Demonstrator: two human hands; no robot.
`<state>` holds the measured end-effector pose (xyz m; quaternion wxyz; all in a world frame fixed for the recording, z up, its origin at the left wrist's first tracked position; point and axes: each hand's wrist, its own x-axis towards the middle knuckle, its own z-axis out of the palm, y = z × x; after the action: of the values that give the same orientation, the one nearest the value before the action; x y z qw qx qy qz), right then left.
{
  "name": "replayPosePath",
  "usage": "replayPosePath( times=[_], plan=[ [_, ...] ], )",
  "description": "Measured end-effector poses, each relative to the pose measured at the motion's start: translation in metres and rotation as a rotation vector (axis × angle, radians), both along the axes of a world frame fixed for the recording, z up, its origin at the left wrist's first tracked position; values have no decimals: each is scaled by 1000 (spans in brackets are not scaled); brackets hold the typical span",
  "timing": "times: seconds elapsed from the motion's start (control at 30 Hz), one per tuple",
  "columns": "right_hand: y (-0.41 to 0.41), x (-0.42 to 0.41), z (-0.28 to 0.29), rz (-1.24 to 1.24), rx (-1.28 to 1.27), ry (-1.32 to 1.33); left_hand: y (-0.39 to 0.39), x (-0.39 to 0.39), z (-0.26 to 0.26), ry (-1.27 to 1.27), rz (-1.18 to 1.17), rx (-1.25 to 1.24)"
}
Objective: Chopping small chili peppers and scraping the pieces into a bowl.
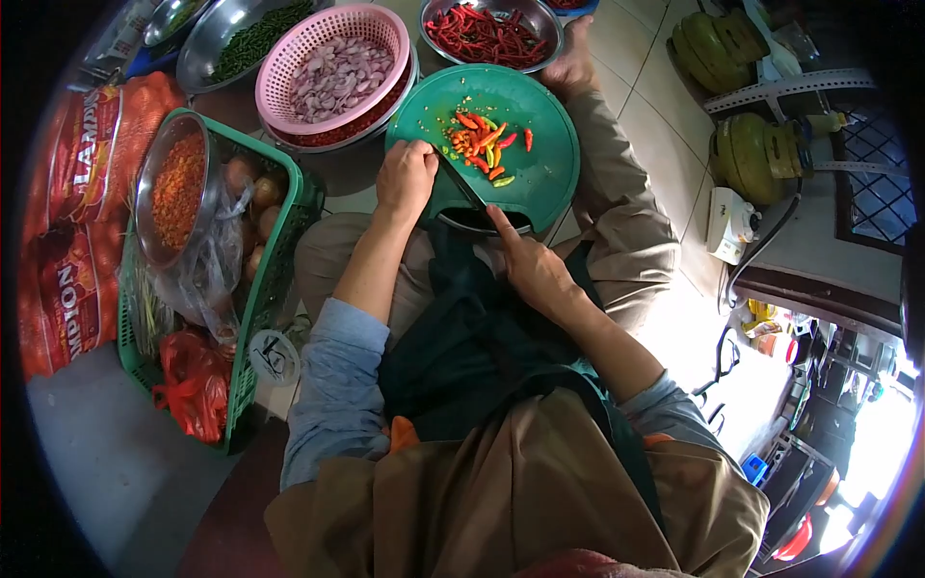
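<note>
A round green cutting board [535,115] lies before me, close to my lap. On it are small orange, red and yellow-green chilies [485,141], some whole and some cut into bits. My right hand [538,271] grips a knife [466,186], its index finger stretched along the top of it. The blade slants up and left over the board. At the board's left edge my left hand [408,173] is curled beside the blade's far end, its fingertips pressed together; whether a chili is between them is hidden.
A pink basket [271,90] of sliced shallots, a steel bowl [553,32] of red chilies and another bowl [195,65] of green chilies stand beyond. A green crate [278,217] is at left, beside red mesh sacks [79,217]. Gas cylinders [751,159] stand at right.
</note>
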<state>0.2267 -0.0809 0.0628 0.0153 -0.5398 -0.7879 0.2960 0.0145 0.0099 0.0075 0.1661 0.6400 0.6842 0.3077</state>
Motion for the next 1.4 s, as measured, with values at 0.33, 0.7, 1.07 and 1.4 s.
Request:
replayPosePath(
  times=[0.33, 0.7, 1.07, 1.4],
  plan=[
    [7, -6, 9, -63, -43, 184, -2, 1, -7, -24, -35, 68],
    [17, -18, -10, -31, -23, 248, 0, 0, -7, -14, -16, 37],
    [25, -27, -21, 0, 18, 289, -3, -1, -8, 3, -6, 17],
    [33, -34, -37, 77, 148, 43, 2, 4, -4, 15, -49, -24]
  ],
)
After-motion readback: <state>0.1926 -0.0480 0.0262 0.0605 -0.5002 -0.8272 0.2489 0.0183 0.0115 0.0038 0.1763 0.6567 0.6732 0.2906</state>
